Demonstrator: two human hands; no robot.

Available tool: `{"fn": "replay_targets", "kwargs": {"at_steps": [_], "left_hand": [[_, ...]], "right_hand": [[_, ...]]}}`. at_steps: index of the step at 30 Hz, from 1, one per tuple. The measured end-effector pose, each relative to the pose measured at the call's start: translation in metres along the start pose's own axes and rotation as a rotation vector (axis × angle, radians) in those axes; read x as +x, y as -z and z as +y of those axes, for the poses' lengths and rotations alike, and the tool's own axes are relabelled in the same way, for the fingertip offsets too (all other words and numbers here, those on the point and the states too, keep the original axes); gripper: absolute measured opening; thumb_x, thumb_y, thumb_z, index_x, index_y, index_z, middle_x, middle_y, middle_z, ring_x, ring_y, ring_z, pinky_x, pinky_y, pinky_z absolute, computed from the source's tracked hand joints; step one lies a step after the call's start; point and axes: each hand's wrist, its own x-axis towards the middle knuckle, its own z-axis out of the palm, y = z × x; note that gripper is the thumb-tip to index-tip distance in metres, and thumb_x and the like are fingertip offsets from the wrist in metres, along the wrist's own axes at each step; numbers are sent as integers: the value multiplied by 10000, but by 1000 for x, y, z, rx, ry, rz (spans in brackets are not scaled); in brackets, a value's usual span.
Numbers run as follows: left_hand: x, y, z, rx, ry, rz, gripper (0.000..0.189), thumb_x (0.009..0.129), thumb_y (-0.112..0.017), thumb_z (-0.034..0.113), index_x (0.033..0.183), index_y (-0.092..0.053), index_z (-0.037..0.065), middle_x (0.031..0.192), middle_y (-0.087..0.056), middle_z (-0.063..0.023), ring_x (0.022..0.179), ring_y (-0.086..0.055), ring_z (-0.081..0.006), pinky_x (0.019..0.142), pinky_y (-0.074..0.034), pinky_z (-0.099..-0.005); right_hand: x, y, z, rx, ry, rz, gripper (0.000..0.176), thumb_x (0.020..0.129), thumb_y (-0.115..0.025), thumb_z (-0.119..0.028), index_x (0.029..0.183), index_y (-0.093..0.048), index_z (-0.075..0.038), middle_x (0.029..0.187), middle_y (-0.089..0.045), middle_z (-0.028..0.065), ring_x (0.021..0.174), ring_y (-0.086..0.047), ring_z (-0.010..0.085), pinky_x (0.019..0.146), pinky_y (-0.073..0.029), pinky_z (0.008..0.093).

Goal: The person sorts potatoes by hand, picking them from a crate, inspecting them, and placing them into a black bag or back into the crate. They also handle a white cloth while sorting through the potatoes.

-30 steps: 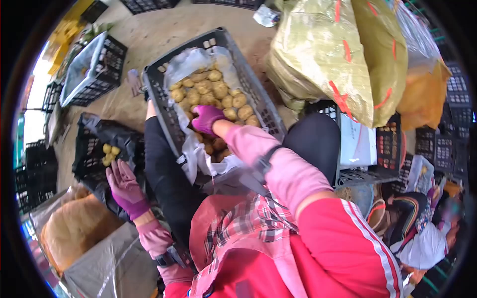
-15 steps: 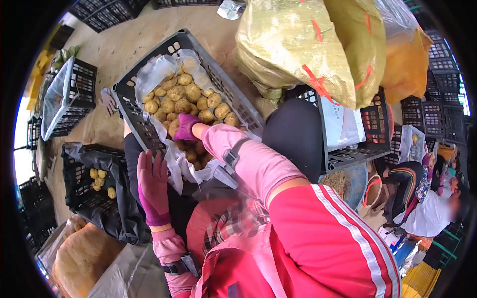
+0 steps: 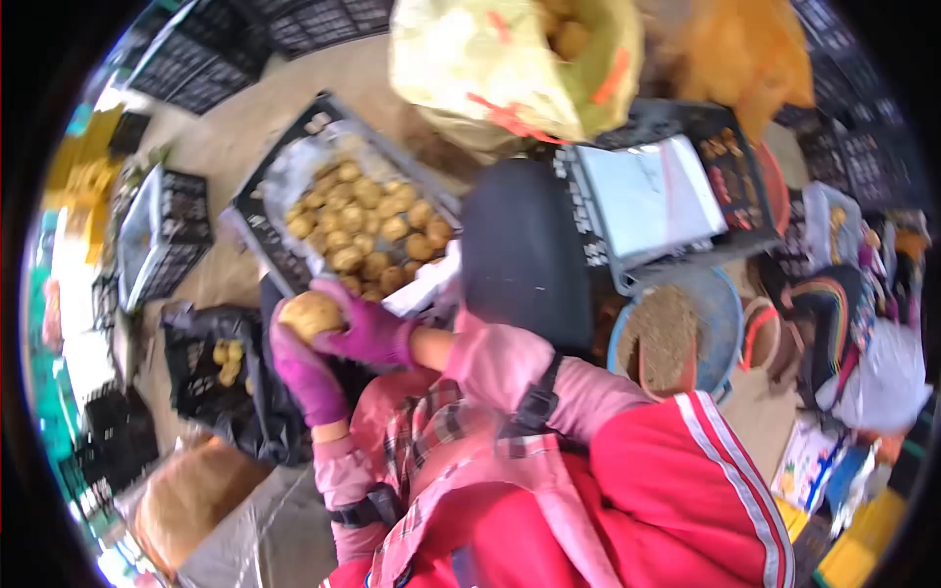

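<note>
A potato [image 3: 311, 316] is held up in front of my body, between both hands. My right hand [image 3: 371, 331], in a purple-pink glove, grips it from the right with the fingers over the top. My left hand [image 3: 306, 377], gloved alike, cups it from the left and below, and the potato hides part of its fingers. Just beyond the hands, a grey plastic crate [image 3: 257, 186] lined with whitish sheeting [image 3: 284, 176] holds many loose potatoes [image 3: 368, 211].
At the left a black-lined crate [image 3: 191, 377] holds several potatoes. A yellow woven sack [image 3: 470, 78] stands beyond my knee. To the right are a crate with a white box [image 3: 647, 196] on it and a blue basin [image 3: 725, 314] of brown material. Another person [image 3: 833, 304] sits far right.
My right hand has come out of the crate with a potato and drawn back to my left hand, which now touches it too. The view has shifted, blurring slightly.
</note>
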Motion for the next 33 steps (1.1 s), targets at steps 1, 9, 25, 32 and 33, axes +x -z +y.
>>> {"fn": "replay_targets", "kwargs": {"at_steps": [1,9,25,32,33], "left_hand": [[-2,0,1,179,-40,41,448,1054,-322,316,1220,-570,-18,1111,-642,-111,991,-618,-212,896,-487,-351],[-17,5,51,-24,41,-51,338,1030,-443,229,1248,-576,9,1132,-645,-121,997,-629,-194,868,-489,-297],[-26,13,32,676,-507,-85,449,1012,-464,412,1258,-516,40,1101,-636,-109,909,-686,-228,706,-590,-314],[-32,34,-1,-493,330,-197,593,970,-507,504,1404,-414,110,1203,-576,-80,994,-643,-187,749,-585,-299],[-34,42,32,-807,333,-85,581,986,-482,484,1407,-412,90,1236,-583,-106,993,-650,-209,798,-581,-314]], "right_hand": [[1,-2,22,-2,104,10,846,817,-764,-363,1458,-305,-58,1348,-501,175,1222,-513,274,1020,-428,377],[11,31,-19,573,-89,-288,856,786,-814,-133,1475,-314,-48,1338,-497,75,1143,-560,164,946,-506,310],[14,38,-34,171,123,-235,598,889,-699,-241,1385,-447,-22,1379,-505,91,1262,-486,193,1046,-397,323],[17,28,-28,308,-190,-149,384,1038,-447,-278,1258,-571,11,1169,-644,118,987,-644,164,872,-523,288],[14,25,-31,384,-247,-99,366,1032,-466,-253,1260,-566,15,1148,-651,123,959,-653,162,847,-540,284]]}}
